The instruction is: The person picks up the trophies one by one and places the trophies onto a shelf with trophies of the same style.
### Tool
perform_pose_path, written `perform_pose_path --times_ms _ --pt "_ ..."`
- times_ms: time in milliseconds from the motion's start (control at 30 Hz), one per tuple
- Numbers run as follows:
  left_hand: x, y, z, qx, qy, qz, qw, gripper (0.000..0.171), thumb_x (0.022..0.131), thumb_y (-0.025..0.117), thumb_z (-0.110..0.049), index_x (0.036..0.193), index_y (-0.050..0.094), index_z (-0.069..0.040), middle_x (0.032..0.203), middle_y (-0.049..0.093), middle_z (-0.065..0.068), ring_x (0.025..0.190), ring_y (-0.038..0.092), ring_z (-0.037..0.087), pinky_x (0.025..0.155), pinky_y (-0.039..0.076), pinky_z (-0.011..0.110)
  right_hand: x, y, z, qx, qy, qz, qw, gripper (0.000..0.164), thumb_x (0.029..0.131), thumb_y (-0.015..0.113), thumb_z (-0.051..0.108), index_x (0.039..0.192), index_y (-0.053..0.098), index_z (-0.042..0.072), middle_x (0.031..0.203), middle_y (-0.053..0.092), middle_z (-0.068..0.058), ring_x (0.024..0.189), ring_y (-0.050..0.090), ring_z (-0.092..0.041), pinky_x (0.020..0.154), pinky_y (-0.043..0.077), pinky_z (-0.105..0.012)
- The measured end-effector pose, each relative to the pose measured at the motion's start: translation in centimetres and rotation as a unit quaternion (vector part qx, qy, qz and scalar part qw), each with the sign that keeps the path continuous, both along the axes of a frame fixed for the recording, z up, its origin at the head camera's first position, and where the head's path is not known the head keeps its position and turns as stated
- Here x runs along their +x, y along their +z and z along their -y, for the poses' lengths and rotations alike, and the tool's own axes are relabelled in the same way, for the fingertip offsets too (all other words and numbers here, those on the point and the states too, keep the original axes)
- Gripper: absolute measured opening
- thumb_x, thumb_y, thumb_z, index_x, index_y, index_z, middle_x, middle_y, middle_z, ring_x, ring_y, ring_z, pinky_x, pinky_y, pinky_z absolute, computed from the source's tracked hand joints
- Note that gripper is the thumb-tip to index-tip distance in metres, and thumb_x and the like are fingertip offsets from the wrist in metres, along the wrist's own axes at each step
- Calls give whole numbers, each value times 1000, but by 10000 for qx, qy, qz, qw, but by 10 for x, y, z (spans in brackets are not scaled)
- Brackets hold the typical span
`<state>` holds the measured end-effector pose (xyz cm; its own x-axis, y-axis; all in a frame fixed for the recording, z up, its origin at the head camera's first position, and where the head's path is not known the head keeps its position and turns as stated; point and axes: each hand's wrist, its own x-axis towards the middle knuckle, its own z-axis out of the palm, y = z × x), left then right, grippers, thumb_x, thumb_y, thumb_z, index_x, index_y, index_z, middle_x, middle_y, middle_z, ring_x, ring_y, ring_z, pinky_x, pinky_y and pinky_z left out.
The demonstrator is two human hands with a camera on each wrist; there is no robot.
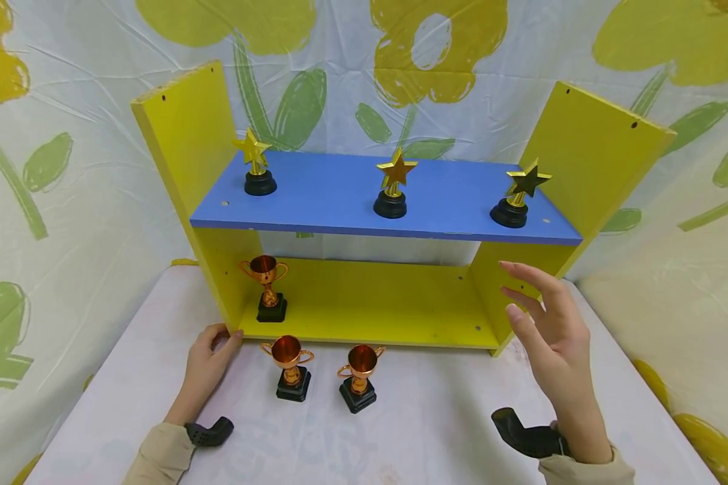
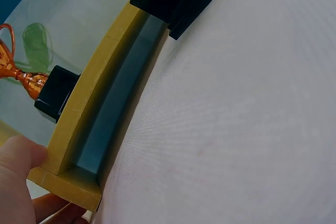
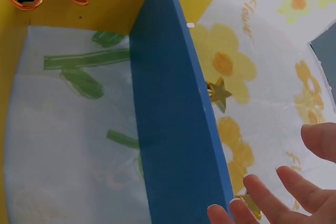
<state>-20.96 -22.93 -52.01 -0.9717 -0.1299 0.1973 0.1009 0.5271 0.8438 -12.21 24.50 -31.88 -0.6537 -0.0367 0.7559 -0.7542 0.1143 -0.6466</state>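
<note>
My left hand point(image 1: 209, 357) is at the lower left front corner of a yellow and blue shelf point(image 1: 370, 300). In the left wrist view the thumb point(image 2: 23, 156) lies on the yellow front edge, with the fingers round the outer side of the corner. My right hand point(image 1: 555, 333) is raised before the shelf's right side, fingers spread and nothing held. A bronze trophy cup point(image 1: 271, 308) stands on the lower board at the left. Two more, a left cup point(image 1: 294, 384) and a right cup point(image 1: 359, 394), stand on the table in front.
On the blue upper board point(image 1: 321, 192) stand three gold star trophies: left point(image 1: 259, 182), middle point(image 1: 391, 204) and right point(image 1: 509, 214). Yellow side panels point(image 1: 594, 148) rise at both ends. A flower-printed cloth point(image 1: 352, 74) hangs behind, and a white cloth covers the table point(image 1: 425, 431).
</note>
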Motion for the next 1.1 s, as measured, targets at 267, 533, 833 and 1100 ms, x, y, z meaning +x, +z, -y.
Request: perform_pose_path --times_ms 267,533,833,1100 --pt "-3 -4 0 6 -4 -72 10000 41 98 63 -31 122 59 3 121 59 21 115 51 33 100 38 49 -1 -1 5 119 136 17 9998 50 87 45 -24 136 42 -18 138 48 -26 130 43 -33 104 42 -26" --pt "-3 -5 1 -55 21 -125 9999 41 98 63 -31 120 59 3 119 59 22 113 51 33 99 38 49 -5 -11 12 457 46 94 9989 50 87 49 -24 136 45 -15 137 50 -24 129 46 -30 103 43 -25" --pt "-3 -4 2 -54 35 -139 9999 39 97 63 -29 119 59 3 119 59 22 114 51 35 100 38 50 -9 -19 21 706 89 217 9972 49 87 53 -21 135 47 -12 137 50 -25 129 46 -32 102 44 -27" --pt "-2 -4 3 -33 -21 25 10000 43 99 61 -33 123 57 2 124 57 22 118 49 36 103 37 53 -12 -24 29 806 349 161 9960 49 86 54 -22 134 49 -13 137 49 -28 128 46 -33 101 45 -28"
